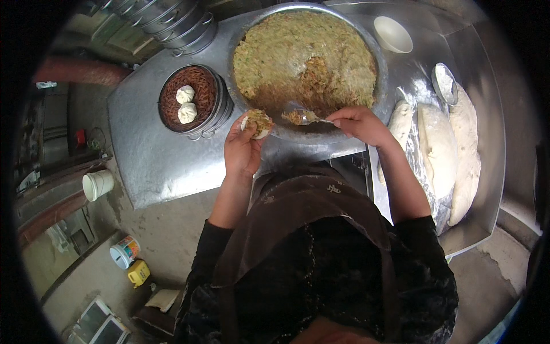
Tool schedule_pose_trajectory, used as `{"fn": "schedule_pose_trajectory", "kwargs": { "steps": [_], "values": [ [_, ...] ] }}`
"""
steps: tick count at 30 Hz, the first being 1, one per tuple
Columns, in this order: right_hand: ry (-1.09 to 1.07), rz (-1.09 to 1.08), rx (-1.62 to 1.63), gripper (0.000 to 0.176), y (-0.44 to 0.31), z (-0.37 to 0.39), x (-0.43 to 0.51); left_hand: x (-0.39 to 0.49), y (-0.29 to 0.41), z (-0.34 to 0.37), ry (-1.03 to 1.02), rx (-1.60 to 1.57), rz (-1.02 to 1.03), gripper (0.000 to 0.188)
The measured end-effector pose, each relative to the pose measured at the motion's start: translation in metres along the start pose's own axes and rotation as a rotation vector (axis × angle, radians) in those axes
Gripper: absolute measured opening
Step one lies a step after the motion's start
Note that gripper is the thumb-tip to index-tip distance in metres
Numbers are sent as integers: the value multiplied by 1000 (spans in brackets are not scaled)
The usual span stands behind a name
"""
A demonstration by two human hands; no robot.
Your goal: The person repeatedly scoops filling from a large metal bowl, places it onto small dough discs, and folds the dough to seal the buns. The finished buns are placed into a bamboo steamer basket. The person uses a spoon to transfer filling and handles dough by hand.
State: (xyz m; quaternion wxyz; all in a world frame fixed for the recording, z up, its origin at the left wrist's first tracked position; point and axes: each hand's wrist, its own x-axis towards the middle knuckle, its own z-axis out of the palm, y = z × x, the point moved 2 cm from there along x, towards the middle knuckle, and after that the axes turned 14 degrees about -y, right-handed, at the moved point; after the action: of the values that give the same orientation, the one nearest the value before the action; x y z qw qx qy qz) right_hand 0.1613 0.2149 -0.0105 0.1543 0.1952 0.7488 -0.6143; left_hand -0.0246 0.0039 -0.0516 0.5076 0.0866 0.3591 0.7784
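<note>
Cupped in my left hand (pixel 244 148) is a dough wrapper (pixel 260 133) topped with a mound of chopped filling (pixel 258 118). My right hand (pixel 359 124) grips the handle of a metal spoon (pixel 311 118), whose bowl carries some filling. Both hands are over the near rim of a large metal basin (pixel 309 136). Greenish-brown filling (pixel 288 51) fills much of it, with a hollow scooped out toward me. Left of the basin, two pleated buns (pixel 185 93) sit on the brown lining of a round metal steamer (pixel 210 129).
Stacked metal steamers (pixel 172 21) stand at the back left of the metal table (pixel 142 142). A white bowl (pixel 392 35) is at the back right. Long floured dough pieces (pixel 437 146) lie to the right, below a bowl of flour (pixel 445 84). Buckets (pixel 98 185) are at the left.
</note>
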Motion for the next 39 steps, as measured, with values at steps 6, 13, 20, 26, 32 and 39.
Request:
{"fn": "schedule_pose_trajectory", "kwargs": {
  "steps": [6,13,20,26,32,39],
  "values": [
    [169,-167,280,18,-23,25,-21,12,-1,21,-36,-104,-76,42],
    [547,-409,-673,33,-37,58,-20,24,-1,58,-110,-292,-134,54],
    [611,-432,-850,38,-30,51,-28,24,-3,52,-2,-270,-102,45],
    [874,-281,-968,16,-42,-5,-27,22,5,42,-1,-145,-80,29],
    [728,-8,-1154,5,-39,-14,31,14,1,53,-107,-86,-108,20],
    [779,-87,-1298,8,-52,-8,49,2,13,62,-178,-144,-94,21]
  ]
}}
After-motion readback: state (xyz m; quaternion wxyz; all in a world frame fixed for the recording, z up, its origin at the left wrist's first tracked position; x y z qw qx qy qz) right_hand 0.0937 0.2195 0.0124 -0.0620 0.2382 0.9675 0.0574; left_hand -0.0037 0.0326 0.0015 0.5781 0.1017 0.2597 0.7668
